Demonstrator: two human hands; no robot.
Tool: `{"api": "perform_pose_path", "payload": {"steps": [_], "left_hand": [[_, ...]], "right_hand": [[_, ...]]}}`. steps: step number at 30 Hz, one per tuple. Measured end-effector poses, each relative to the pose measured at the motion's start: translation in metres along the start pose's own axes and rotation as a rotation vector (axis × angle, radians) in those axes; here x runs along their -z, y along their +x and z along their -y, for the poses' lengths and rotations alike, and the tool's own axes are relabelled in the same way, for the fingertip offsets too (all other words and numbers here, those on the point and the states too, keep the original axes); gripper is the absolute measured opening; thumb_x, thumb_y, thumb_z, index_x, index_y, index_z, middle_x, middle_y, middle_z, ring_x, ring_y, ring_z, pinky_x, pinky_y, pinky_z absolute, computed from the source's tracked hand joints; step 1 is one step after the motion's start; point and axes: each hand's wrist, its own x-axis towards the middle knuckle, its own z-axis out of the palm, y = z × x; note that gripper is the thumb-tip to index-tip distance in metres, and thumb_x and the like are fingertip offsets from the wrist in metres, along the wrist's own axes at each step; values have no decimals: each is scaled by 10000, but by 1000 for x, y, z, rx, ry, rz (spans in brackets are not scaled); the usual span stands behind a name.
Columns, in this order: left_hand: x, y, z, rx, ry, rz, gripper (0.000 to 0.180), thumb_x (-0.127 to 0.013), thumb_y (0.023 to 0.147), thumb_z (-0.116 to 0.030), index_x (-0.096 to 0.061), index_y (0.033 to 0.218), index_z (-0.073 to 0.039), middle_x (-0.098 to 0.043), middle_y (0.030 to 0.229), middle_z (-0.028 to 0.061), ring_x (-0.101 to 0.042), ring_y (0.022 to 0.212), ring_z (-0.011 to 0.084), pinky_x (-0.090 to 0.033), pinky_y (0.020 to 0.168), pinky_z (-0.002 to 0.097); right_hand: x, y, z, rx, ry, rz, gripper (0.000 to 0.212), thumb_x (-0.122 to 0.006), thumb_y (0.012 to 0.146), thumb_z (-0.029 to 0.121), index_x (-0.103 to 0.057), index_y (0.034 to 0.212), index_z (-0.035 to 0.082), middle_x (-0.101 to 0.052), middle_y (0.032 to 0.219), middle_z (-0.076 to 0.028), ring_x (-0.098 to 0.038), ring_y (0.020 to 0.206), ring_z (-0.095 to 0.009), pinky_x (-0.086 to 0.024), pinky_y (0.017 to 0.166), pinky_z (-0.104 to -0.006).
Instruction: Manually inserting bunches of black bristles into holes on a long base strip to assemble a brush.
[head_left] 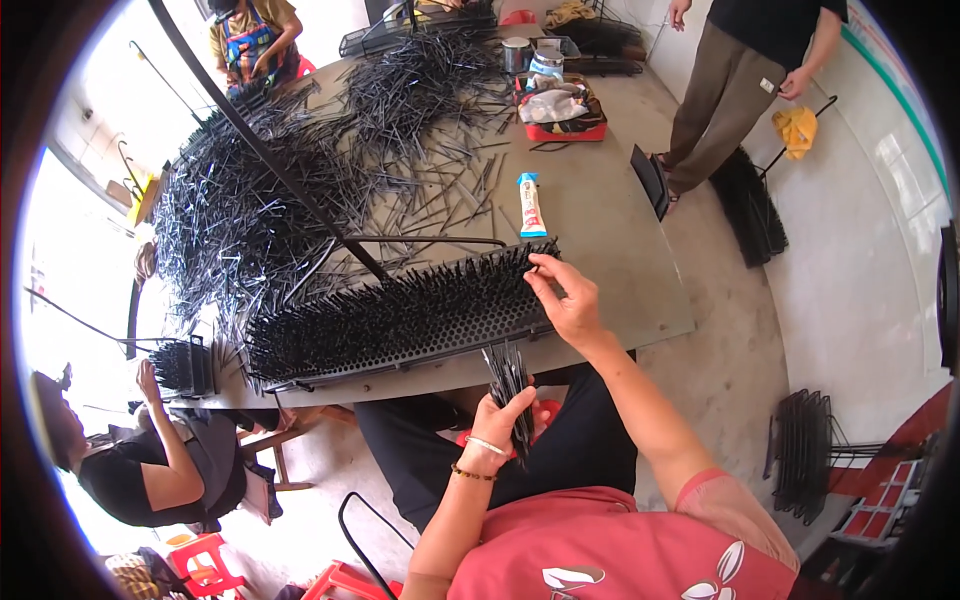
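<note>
A long black perforated panel [440, 335] lies on the table before me, thickly set with black strips standing up like bristles. Along its near right side, rows of holes show bare. My left hand [510, 412] is closed round a bundle of thin black strips [508, 375], held below the table's near edge. At the panel's right end, my right hand [568, 300] pinches thumb and forefinger on what looks like a single dark strip, mostly hidden by the fingertips. A long black rod [290, 180] rises from the panel toward the upper left.
Loose black strips lie in large heaps [240, 210] across the table [630, 270]. Beyond the panel is a small white-and-blue packet [530, 205]; farther off stand a red box [565, 130] and a can [517, 55]. Co-workers sit left and far left; another person stands at right.
</note>
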Motion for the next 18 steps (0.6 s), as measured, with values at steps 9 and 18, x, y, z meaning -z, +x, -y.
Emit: {"api": "perform_pose_path", "payload": {"steps": [9, 18], "left_hand": [[4, -1, -1, 26, -39, -26, 158, -626, 860, -71, -614, 1012, -27, -615, 771, 48, -615, 669, 141, -576, 601, 297], [7, -3, -5, -20, -26, -10, 109, -636, 854, -67, -604, 954, -35, -629, 774, 55, -626, 675, 147, -564, 587, 278]], "right_hand": [[-5, -1, -7, 295, -246, 106, 213, -709, 747, 77, -649, 951, 71, -630, 808, -45, -577, 711, -214, -447, 684, -336], [0, -7, 2, 351, -420, 213, 148, -715, 731, 120, -665, 860, 68, -618, 937, -26, -574, 822, -204, -428, 764, -346]]}}
